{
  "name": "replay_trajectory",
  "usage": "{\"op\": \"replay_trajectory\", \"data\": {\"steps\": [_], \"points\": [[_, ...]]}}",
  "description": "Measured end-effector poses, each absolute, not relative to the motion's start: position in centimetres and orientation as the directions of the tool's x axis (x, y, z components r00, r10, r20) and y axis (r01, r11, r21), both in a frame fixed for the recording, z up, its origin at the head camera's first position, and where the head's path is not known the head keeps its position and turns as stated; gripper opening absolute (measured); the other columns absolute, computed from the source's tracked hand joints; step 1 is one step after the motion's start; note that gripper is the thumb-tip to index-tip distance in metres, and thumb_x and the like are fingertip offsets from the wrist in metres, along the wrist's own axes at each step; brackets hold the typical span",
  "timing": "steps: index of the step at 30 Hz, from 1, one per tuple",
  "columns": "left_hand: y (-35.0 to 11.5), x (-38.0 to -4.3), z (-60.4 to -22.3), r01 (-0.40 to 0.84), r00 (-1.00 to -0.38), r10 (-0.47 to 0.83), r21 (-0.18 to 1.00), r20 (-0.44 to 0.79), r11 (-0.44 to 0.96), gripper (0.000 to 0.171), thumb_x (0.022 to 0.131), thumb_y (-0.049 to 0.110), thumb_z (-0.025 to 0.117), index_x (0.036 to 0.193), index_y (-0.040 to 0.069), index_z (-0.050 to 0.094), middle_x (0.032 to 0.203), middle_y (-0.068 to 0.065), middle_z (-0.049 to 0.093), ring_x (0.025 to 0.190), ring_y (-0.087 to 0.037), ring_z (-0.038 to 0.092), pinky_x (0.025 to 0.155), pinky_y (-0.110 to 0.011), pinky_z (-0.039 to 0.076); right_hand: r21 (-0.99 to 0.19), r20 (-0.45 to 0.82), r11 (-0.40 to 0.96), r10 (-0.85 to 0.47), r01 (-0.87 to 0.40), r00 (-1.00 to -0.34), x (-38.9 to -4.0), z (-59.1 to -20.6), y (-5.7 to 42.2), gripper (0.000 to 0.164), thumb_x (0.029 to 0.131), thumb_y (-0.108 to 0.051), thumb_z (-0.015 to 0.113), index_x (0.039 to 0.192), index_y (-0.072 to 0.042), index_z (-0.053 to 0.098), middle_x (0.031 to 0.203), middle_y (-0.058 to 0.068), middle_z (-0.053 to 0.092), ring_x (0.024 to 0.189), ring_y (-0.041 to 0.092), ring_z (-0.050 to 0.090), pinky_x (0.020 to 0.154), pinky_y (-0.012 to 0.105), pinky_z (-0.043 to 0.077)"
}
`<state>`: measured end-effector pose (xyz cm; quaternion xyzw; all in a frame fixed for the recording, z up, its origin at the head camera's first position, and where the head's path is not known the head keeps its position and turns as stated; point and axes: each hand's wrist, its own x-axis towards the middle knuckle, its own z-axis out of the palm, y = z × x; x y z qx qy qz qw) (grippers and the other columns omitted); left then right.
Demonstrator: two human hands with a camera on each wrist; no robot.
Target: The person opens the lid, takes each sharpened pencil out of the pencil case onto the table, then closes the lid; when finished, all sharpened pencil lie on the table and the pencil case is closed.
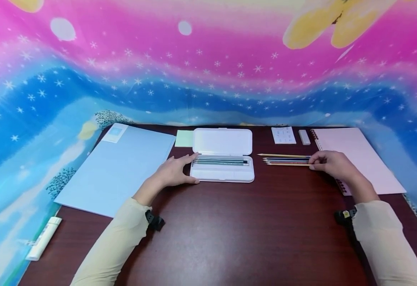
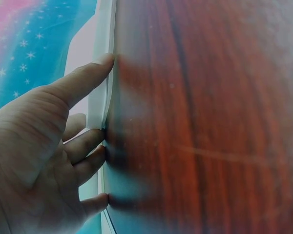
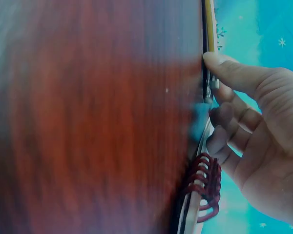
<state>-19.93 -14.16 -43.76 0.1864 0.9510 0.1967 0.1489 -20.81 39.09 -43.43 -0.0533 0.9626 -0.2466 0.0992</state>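
Note:
A white pencil case (image 1: 222, 174) lies with its lid (image 1: 222, 142) flipped back, and several dark green pencils (image 1: 219, 161) rest in its rear compartment. Spread across the case's left end, my left hand (image 1: 172, 171) touches it, thumb at the front edge and forefinger near the hinge. To the right of the case, several colored pencils (image 1: 287, 164) lie side by side, points facing left. My right hand (image 1: 331, 163) pinches their right ends with thumb and fingertips. In the right wrist view, the thumb presses against a yellow pencil (image 3: 209, 29).
A light blue folder (image 1: 122, 167) lies at left, with a glue stick (image 1: 44, 239) nearer me. Green sticky notes (image 1: 184, 138) sit beside the lid. Behind the colored pencils are a small white paper (image 1: 283, 135) and an eraser (image 1: 304, 137). A pink spiral notebook (image 1: 365, 167) lies at right.

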Motion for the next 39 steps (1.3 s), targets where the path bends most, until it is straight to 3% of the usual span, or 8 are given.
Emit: {"op": "replay_trajectory", "data": {"steps": [11, 14, 18, 21, 27, 36, 39], "points": [[-14.2, -20.0, -43.8, 0.304, -0.884, 0.420, 0.428, -0.207, 0.851, 0.097, 0.084, 0.055, 0.077, 0.162, 0.028, 0.027, 0.163, -0.012, 0.038, 0.150, -0.032, 0.038, 0.128, -0.055, 0.017, -0.474, -0.110, 0.878, -0.124, -0.058, -0.986, -21.0, -43.0, 38.3, 0.012, 0.096, -0.021, 0.071, 0.100, -0.010, 0.069, 0.088, 0.008, 0.059, 0.079, 0.023, 0.050, 0.069, 0.035, 0.041], [-14.5, -19.9, -43.6, 0.295, -0.890, 0.406, 0.418, -0.206, 0.859, 0.097, 0.083, 0.055, 0.078, 0.162, 0.028, 0.027, 0.163, -0.013, 0.038, 0.150, -0.033, 0.038, 0.128, -0.055, 0.017, -0.519, -0.086, 0.853, -0.109, -0.049, -0.990, -21.2, -42.3, 37.6, 0.024, 0.099, -0.033, 0.066, 0.108, -0.010, 0.069, 0.094, 0.012, 0.063, 0.083, 0.025, 0.053, 0.069, 0.037, 0.044], [-14.7, -19.8, -43.5, 0.294, -0.894, 0.399, 0.406, -0.203, 0.866, 0.097, 0.083, 0.054, 0.078, 0.162, 0.028, 0.028, 0.162, -0.012, 0.039, 0.150, -0.033, 0.039, 0.128, -0.056, 0.018, -0.583, -0.065, 0.810, -0.125, -0.064, -0.990, -21.6, -41.4, 36.4, 0.050, 0.101, -0.050, 0.056, 0.126, -0.008, 0.066, 0.123, 0.022, 0.064, 0.109, 0.037, 0.057, 0.086, 0.053, 0.049], [-14.5, -19.9, -43.5, 0.309, -0.887, 0.417, 0.415, -0.200, 0.856, 0.097, 0.084, 0.054, 0.078, 0.162, 0.027, 0.027, 0.162, -0.012, 0.039, 0.149, -0.033, 0.039, 0.128, -0.056, 0.018, -0.618, -0.067, 0.784, -0.136, -0.066, -0.989, -21.8, -40.9, 35.5, 0.058, 0.102, -0.055, 0.051, 0.133, -0.008, 0.064, 0.130, 0.024, 0.063, 0.116, 0.040, 0.057, 0.092, 0.056, 0.049], [-14.2, -19.8, -43.6, 0.305, -0.887, 0.415, 0.418, -0.203, 0.856, 0.098, 0.083, 0.055, 0.078, 0.162, 0.027, 0.027, 0.162, -0.014, 0.039, 0.149, -0.034, 0.039, 0.127, -0.056, 0.018, -0.656, -0.039, 0.740, -0.229, -0.148, -0.973, -22.9, -40.9, 32.7, 0.049, 0.106, -0.049, 0.046, 0.131, -0.012, 0.068, 0.116, 0.018, 0.072, 0.096, 0.032, 0.065, 0.080, 0.040, 0.054], [-14.2, -20.1, -44.2, 0.324, -0.885, 0.427, 0.416, -0.184, 0.850, 0.097, 0.083, 0.056, 0.078, 0.162, 0.028, 0.028, 0.161, -0.012, 0.040, 0.148, -0.031, 0.042, 0.127, -0.056, 0.019, -0.667, -0.058, 0.708, -0.359, -0.231, -0.931, -24.6, -41.9, 26.9, 0.043, 0.103, -0.047, 0.055, 0.127, -0.016, 0.071, 0.110, 0.009, 0.075, 0.093, 0.024, 0.066, 0.080, 0.038, 0.053], [-14.2, -20.0, -44.1, 0.319, -0.887, 0.422, 0.412, -0.187, 0.853, 0.097, 0.083, 0.057, 0.078, 0.162, 0.029, 0.028, 0.161, -0.012, 0.041, 0.148, -0.031, 0.042, 0.127, -0.056, 0.019, -0.674, -0.085, 0.701, -0.385, -0.231, -0.919, -24.6, -42.3, 25.2, 0.036, 0.102, -0.044, 0.059, 0.124, -0.019, 0.072, 0.102, 0.009, 0.074, 0.081, 0.021, 0.063, 0.074, 0.036, 0.052]]}}
